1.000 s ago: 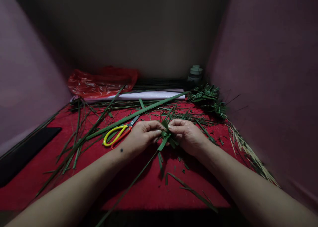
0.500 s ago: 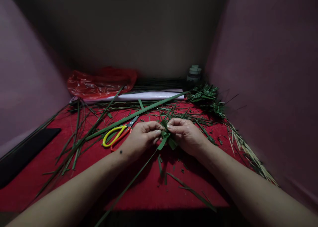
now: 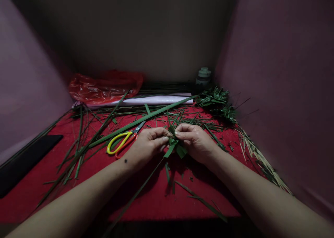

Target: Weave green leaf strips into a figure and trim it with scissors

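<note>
Between my two hands is a small piece of folded green leaf strips [image 3: 172, 142], with short flat ends sticking out below and one long thin tail running down to the front edge. My left hand [image 3: 153, 140] pinches its left side between thumb and forefinger. My right hand [image 3: 191, 137] pinches it from the upper right, also with thumb and forefinger. The fingers hide part of the folds. Close to my left hand lie scissors [image 3: 121, 142] with one yellow and one red handle, their blades pointing away to the right.
Long green leaf strips [image 3: 141, 122] and scraps cover much of the red tabletop [image 3: 146, 206]. Behind lie a red plastic bag [image 3: 104, 87] and a pale roll [image 3: 159, 100]. Finished-looking green leaf pieces [image 3: 215, 97] and a white bottle [image 3: 203, 75] stand back right. A black flat object [image 3: 28, 161] lies left.
Both hands keep their pinch on the folded leaf piece and hardly move. The long tail below has shifted slightly. The whole view has moved a little.
</note>
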### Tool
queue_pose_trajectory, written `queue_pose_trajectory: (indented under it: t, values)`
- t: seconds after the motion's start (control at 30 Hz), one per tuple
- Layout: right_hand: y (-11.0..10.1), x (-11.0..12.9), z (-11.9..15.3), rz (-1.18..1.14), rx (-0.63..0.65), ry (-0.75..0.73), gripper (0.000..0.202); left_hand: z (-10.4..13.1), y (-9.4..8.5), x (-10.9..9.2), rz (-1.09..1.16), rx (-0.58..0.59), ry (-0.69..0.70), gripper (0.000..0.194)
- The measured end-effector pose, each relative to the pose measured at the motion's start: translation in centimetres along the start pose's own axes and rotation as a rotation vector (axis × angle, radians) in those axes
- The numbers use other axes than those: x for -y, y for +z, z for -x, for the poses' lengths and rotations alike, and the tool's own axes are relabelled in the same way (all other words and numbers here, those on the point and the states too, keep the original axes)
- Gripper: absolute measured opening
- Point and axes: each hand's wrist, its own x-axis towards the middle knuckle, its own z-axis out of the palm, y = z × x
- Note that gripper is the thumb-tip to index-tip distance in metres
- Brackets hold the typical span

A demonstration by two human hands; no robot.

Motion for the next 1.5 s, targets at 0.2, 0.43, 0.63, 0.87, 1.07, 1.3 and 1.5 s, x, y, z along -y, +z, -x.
queue_pose_trajectory:
  t: [0.2,0.43,0.63,0.87,1.07,1.3,1.5]
  values:
    - [0.1,0.1,0.1,-0.012,0.006,0.023,0.011,0.2,0.0,0.5,-0.306,-0.133,0.258,0.012]
    - [0.2,0.2,0.2,-0.053,0.045,0.005,0.010,0.2,0.1,0.3,-0.330,-0.129,0.243,0.014]
    - [0.4,0.5,0.5,-0.032,0.059,-0.019,0.010,0.3,0.1,-0.9,-0.198,-0.103,0.180,0.011]
    - [0.2,0.5,0.5,0.118,0.001,-0.070,0.009,0.3,0.0,-0.9,-0.204,-0.094,0.173,0.012]
    - [0.0,0.3,0.3,0.198,-0.025,-0.041,0.008,0.3,-0.1,-0.8,-0.197,-0.061,0.162,0.011]
    - [-0.2,-0.2,0.2,0.215,-0.015,-0.027,0.007,0.2,0.0,-1.0,-0.085,-0.011,0.047,0.007]
    - [-0.2,0.3,0.1,0.233,-0.077,-0.087,0.008,-0.1,-0.7,-0.8,-0.023,-0.058,0.017,0.013]
